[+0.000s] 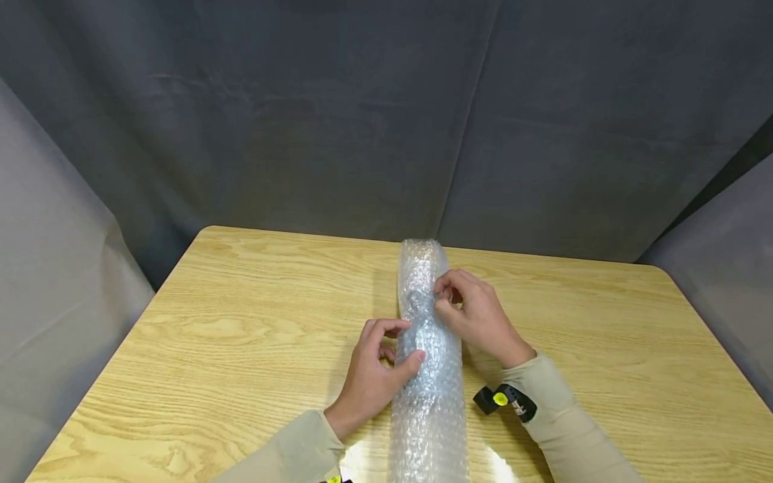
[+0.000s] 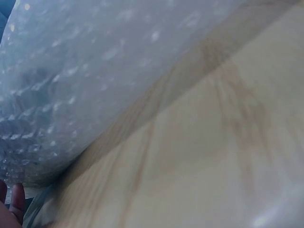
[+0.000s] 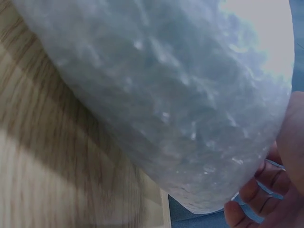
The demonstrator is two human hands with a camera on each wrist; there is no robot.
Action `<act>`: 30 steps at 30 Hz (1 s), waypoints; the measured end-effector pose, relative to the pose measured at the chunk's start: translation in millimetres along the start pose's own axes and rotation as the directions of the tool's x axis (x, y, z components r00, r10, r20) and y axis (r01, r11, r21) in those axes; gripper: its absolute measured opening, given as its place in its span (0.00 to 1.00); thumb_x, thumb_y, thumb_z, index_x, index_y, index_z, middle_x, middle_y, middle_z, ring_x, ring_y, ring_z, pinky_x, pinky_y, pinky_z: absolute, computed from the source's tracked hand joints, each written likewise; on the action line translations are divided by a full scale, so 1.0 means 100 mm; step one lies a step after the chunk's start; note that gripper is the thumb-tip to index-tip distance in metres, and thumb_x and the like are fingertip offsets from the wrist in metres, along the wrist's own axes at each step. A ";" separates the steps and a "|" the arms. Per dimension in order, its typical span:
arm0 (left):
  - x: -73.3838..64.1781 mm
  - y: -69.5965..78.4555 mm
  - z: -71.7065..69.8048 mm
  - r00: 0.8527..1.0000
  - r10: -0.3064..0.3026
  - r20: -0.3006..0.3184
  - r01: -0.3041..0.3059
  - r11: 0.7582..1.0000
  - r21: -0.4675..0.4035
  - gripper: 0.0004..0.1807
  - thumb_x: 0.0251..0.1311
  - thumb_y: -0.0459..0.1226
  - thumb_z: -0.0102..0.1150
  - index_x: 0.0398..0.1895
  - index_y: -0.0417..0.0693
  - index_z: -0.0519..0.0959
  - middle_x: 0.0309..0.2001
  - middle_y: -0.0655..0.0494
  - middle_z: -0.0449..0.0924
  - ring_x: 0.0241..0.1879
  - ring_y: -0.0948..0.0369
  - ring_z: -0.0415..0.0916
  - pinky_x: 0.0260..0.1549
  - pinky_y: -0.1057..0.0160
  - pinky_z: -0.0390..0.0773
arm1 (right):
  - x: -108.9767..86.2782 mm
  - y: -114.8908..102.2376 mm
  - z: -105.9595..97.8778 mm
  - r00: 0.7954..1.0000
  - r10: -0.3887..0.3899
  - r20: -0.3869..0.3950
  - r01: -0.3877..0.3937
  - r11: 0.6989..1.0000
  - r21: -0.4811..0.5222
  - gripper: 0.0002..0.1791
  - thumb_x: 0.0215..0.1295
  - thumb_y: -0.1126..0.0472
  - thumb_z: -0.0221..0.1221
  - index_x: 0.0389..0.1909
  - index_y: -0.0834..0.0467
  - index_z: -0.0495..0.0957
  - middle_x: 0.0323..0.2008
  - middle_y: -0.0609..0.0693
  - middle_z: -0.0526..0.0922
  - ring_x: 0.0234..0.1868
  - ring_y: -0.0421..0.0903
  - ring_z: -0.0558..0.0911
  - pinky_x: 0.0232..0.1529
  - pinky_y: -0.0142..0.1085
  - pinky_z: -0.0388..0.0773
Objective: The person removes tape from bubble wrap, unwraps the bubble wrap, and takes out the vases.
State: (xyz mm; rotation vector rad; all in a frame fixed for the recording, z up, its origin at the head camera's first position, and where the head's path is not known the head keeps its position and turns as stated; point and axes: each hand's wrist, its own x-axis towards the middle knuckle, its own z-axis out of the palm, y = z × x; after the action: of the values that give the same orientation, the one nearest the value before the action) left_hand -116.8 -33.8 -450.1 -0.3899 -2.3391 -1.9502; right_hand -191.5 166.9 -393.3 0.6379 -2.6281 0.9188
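Note:
A long roll of clear bubble wrap lies lengthwise on the wooden table, with a bluish thing showing dimly through its middle. My left hand holds the roll's left side, thumb on top and fingers bent at its edge. Higher up on the right, my right hand pinches the wrap's edge between thumb and index finger. The left wrist view has the bubble wrap filling the upper left, with fingertips low beside it. Curled fingers show at the wrap's lower right in the right wrist view.
The wooden table has its far edge just beyond the roll's narrow end. A dark grey curtain hangs behind it, with paler cloth at the left side. A black strap with a yellow button sits at the right wrist.

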 end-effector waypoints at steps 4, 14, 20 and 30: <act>0.00 0.00 0.00 1.000 0.000 0.003 0.000 1.000 0.001 0.24 0.62 0.44 0.69 0.60 0.54 0.77 0.55 0.54 0.73 0.50 0.62 0.70 0.42 0.69 0.79 | 0.00 0.01 0.01 1.000 0.000 -0.001 0.000 1.000 0.002 0.09 0.58 0.69 0.57 0.37 0.55 0.80 0.32 0.48 0.79 0.34 0.45 0.76 0.35 0.31 0.74; 0.00 0.00 0.01 1.000 0.000 0.000 0.000 1.000 0.002 0.23 0.62 0.44 0.68 0.60 0.54 0.77 0.55 0.54 0.73 0.50 0.62 0.70 0.42 0.69 0.79 | 0.00 -0.01 0.02 1.000 0.006 0.004 -0.006 1.000 0.015 0.09 0.58 0.69 0.57 0.37 0.54 0.79 0.32 0.49 0.79 0.34 0.43 0.75 0.36 0.31 0.74; 0.01 -0.01 0.00 1.000 0.007 -0.004 -0.007 1.000 0.004 0.23 0.62 0.44 0.69 0.60 0.54 0.78 0.55 0.54 0.73 0.49 0.62 0.70 0.41 0.69 0.79 | 0.00 0.00 0.03 1.000 0.002 0.009 -0.002 1.000 0.004 0.08 0.59 0.68 0.57 0.37 0.54 0.79 0.32 0.49 0.79 0.34 0.42 0.75 0.36 0.32 0.74; 0.00 -0.01 0.00 1.000 0.007 -0.003 -0.007 1.000 0.011 0.23 0.62 0.44 0.68 0.60 0.54 0.77 0.55 0.54 0.73 0.50 0.62 0.69 0.41 0.69 0.79 | 0.00 0.02 0.05 1.000 -0.013 0.019 0.013 1.000 0.001 0.08 0.58 0.68 0.58 0.37 0.54 0.78 0.33 0.50 0.78 0.34 0.42 0.74 0.36 0.31 0.75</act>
State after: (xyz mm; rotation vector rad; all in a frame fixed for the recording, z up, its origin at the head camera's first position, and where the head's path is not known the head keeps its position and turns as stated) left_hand -117.4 -33.6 -451.5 -0.3941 -2.3422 -1.9326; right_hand -193.4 165.3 -398.2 0.6671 -2.6370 0.9151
